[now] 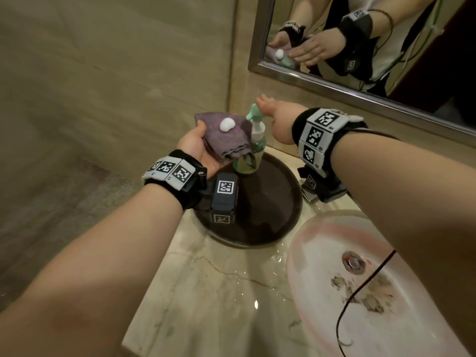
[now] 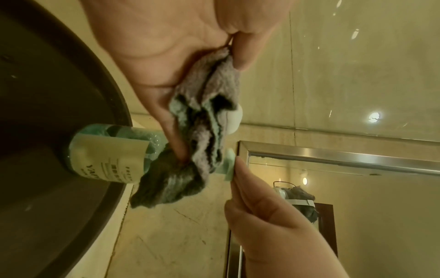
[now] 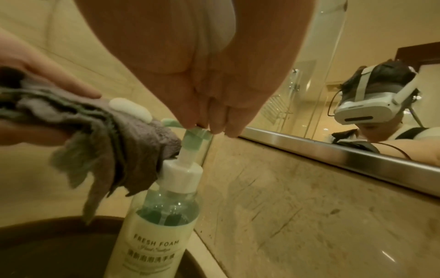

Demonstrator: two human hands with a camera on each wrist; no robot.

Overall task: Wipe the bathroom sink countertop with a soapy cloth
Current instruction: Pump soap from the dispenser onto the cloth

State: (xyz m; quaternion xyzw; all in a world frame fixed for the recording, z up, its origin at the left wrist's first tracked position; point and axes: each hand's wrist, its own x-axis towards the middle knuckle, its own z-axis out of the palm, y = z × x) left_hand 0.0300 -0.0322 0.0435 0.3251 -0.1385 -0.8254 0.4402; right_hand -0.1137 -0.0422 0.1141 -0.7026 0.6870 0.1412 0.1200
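Holding the cloth [image 1: 226, 136], your left hand [image 1: 198, 148] sits palm up at the left, above the rim of the dark round tray [image 1: 280, 202]. Your thumb presses on the folded cloth's near left corner and your fingers curl underneath it. The cloth lies roughly flat; its loose edges hang down toward the tray. A blob of white foam [image 1: 227, 124] sits on its upper face.

Just right of the cloth, the soap bottle [image 3: 157, 222] stands upright on the tray, long axis vertical. Its green pump nozzle [image 1: 253, 112] points left, toward the cloth.

Further right, your right hand [image 1: 278, 117] reaches in over the bottle. Its straight fingers [image 3: 214, 116] rest on top of the pump head and grip nothing.

To the lower right, the marble countertop [image 1: 206, 300] carries water droplets beside the pale sink [image 1: 322, 279]. A mirror [image 1: 386, 60] hangs above.
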